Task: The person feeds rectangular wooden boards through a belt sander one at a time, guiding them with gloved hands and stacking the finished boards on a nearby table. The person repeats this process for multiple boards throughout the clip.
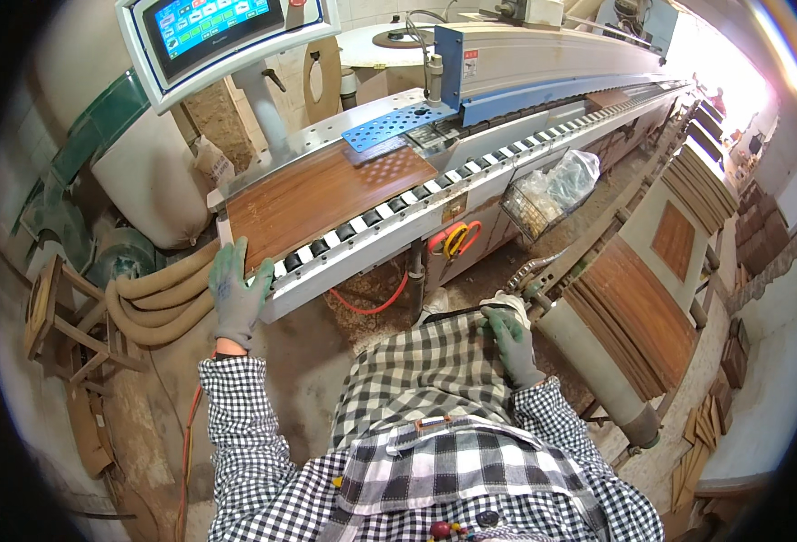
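Observation:
My left hand (237,294), in a grey-green work glove, rests at the near left corner of a brown wood-grain panel (321,200). Its fingers are spread, some against the panel's end, and it grips nothing. The panel lies flat on the machine's feed bed, along a track of black and white pads (358,225). Its far end passes below a blue perforated guard plate (398,126). In a matching glove, my right hand (510,343) hangs beside my checked apron (407,366). Its fingers look loosely extended, holding nothing I can see.
A control screen (213,27) stands at the upper left. Scissors (455,240) with red and yellow handles hang on the machine's front, near a wire basket (538,203) with clear plastic. Stacked brown panels (633,312) lie on a roller conveyor (588,361) to the right. Ribbed hoses (159,303) curve at left.

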